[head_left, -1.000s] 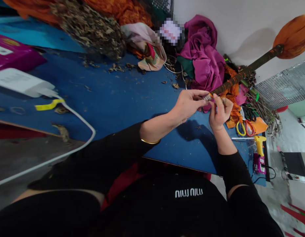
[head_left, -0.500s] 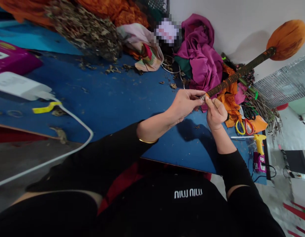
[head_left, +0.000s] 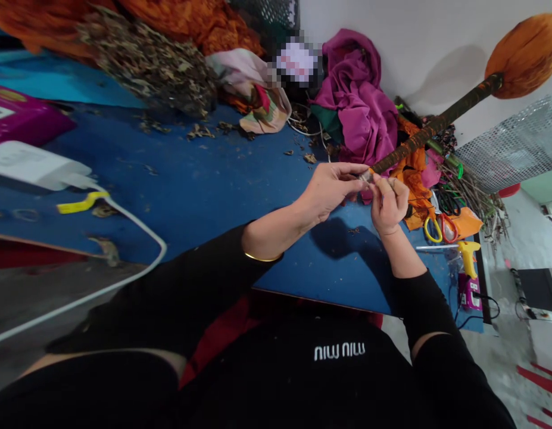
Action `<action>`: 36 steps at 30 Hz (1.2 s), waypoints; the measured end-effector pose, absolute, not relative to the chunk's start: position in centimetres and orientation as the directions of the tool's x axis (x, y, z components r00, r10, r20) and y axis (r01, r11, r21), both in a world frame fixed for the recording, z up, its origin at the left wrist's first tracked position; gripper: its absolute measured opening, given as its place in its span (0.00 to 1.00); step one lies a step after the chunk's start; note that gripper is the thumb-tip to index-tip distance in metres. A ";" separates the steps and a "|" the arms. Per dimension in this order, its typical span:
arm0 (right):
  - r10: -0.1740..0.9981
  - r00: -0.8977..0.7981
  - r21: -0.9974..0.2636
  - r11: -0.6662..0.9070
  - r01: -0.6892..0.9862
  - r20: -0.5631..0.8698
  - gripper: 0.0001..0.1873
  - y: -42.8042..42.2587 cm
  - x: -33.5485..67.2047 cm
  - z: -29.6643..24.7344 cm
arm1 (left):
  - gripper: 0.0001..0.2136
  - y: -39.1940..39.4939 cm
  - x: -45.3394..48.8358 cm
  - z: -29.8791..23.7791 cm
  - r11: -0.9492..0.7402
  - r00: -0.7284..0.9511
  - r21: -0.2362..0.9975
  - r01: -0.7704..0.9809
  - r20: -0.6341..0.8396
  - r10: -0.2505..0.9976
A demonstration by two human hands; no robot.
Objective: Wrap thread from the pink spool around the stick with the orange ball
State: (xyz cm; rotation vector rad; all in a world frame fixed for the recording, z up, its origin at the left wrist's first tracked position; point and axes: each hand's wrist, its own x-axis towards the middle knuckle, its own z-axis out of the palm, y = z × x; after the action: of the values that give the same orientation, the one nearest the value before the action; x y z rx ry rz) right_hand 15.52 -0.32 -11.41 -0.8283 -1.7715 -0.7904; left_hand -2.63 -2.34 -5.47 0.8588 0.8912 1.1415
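A long stick wrapped in dark brown and orange strips [head_left: 418,140] slants up to the right and ends in a large, bulb-shaped orange cloth head [head_left: 526,56]. My left hand [head_left: 329,190] pinches the stick's near end, where a greyish band shows between thumb and fingers. Close against that same end, my right hand [head_left: 389,202] is closed in a pinch, its fingers curled. A tiny bit of orange shows at the fingertips; what the right fingers grip is too small to make out. Both hands are above the blue table [head_left: 204,167].
Magenta cloth [head_left: 358,101] lies behind the stick. To the right are scissors [head_left: 433,227], a yellow glue gun [head_left: 468,257] and a bundle of twigs [head_left: 485,208]. Dried leaves [head_left: 155,65] are heaped at the back left. A white cable [head_left: 142,223] runs off the left side.
My right fingertips have shifted slightly down and left at the stick's end, and less orange shows there. The orange head has swung a little up and right.
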 end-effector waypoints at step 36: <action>0.480 -0.327 -0.002 0.565 0.825 0.814 0.20 0.2 16.5 -12.6 | 0.14 -2.2 -2.9 -5.5 0.233 0.180 0.892 -0.388 -0.174 0.968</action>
State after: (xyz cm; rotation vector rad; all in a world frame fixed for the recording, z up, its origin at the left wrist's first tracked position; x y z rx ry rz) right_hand 16.50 0.24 -12.56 -1.0475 -1.9843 -0.5369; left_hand -2.86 -2.16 -5.52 0.8186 0.8958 1.1265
